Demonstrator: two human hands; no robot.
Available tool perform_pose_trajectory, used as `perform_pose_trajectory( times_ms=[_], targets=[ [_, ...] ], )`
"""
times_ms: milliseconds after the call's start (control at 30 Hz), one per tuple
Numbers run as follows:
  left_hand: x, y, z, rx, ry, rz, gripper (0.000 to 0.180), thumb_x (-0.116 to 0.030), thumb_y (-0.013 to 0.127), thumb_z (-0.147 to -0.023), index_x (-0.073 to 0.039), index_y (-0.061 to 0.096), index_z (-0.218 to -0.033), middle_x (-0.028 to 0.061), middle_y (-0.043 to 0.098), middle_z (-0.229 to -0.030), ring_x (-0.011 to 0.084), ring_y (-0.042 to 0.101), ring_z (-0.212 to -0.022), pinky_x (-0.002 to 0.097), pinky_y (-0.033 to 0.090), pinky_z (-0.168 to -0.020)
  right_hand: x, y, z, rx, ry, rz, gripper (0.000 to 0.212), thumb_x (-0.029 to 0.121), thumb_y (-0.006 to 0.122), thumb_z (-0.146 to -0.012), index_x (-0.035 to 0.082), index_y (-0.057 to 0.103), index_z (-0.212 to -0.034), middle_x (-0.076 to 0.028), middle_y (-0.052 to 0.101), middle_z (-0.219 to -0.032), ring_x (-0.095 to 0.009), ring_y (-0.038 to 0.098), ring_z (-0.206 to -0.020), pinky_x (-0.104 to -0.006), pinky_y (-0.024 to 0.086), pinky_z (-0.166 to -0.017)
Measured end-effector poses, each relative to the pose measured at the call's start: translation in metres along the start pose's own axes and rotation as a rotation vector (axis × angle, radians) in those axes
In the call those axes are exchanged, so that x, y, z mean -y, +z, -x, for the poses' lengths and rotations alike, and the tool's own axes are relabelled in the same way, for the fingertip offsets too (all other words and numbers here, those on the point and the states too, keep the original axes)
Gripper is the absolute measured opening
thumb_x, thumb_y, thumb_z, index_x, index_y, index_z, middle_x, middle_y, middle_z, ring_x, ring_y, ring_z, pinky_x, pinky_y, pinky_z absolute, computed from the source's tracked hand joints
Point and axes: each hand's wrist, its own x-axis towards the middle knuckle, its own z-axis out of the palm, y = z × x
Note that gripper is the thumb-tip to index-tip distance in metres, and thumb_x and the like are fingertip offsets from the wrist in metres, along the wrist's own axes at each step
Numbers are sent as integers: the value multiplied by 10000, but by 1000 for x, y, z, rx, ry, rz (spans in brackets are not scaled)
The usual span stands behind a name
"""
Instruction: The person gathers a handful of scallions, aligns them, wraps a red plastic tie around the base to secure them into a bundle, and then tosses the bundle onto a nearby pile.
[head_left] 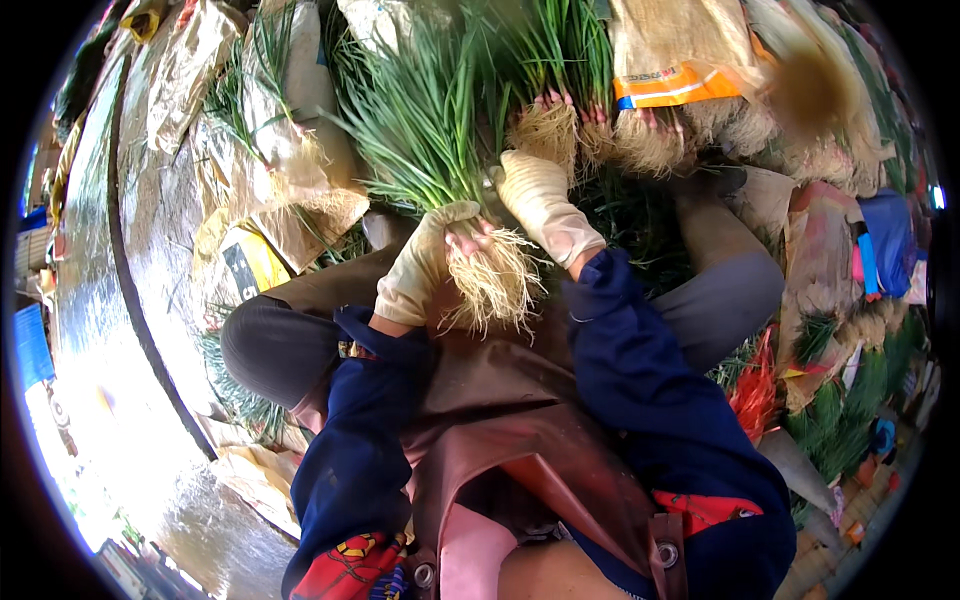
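Note:
My left hand, in a cream glove, is wrapped round a bunch of spring onions just above the roots. The long green leaves point away from me, and the pale stringy roots hang toward my lap. My right hand, also gloved, is against the right side of the bunch at the stems. Its fingers are curled closed; their tips are partly hidden, so what they grip cannot be made out. A brown apron covers my lap under the roots.
More spring onion bunches lie beyond my right hand, with a woven sack over others. A loose bunch rests on sacking at the far left. Wet, shiny floor runs along the left. Red plastic strips lie beside my right knee.

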Motion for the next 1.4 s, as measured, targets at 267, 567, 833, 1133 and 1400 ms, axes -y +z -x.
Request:
perform_pose_trajectory(
  times_ms=[267,567,833,1133,1400],
  targets=[
    [-31,20,38,371,120,463,372,-153,649,-825,38,548,-1129,169,616,-1078,216,621,-961,334,548,-822,-99,20,-9,-89,155,-240,218,251,563,-891,54,646,-848,-68,668,-702,-167,629,-619,-310,489,-588],
    [-125,37,88,685,449,663,402,-122,621,-818,40,506,-1168,138,602,-996,219,616,-948,348,580,-754,-85,-60,-21,268,96,-327,395,426,485,-936,78,639,-831,-49,642,-696,-167,602,-609,-332,483,-610],
    [-103,-12,24,385,390,407,399,-103,603,-818,33,502,-1180,114,593,-996,221,614,-915,350,576,-753,16,-63,-97,178,183,247,422,488,547,-873,92,684,-818,-98,671,-752,-237,651,-699,-380,489,-687],
    [-59,-24,-19,247,226,544,381,-83,522,-861,-41,523,-1240,113,612,-1043,256,605,-933,393,549,-796,-26,-44,-87,201,167,-817,345,396,637,-853,81,694,-980,-23,693,-946,-168,631,-881,-342,472,-807],
    [-65,4,-16,462,192,747,346,-83,556,-839,-14,533,-1177,146,614,-1080,269,573,-1040,441,527,-847,-39,-68,-12,497,-111,-1157,253,261,608,-894,57,668,-1031,-13,661,-1000,-105,599,-866,-258,450,-798]
  ],
)
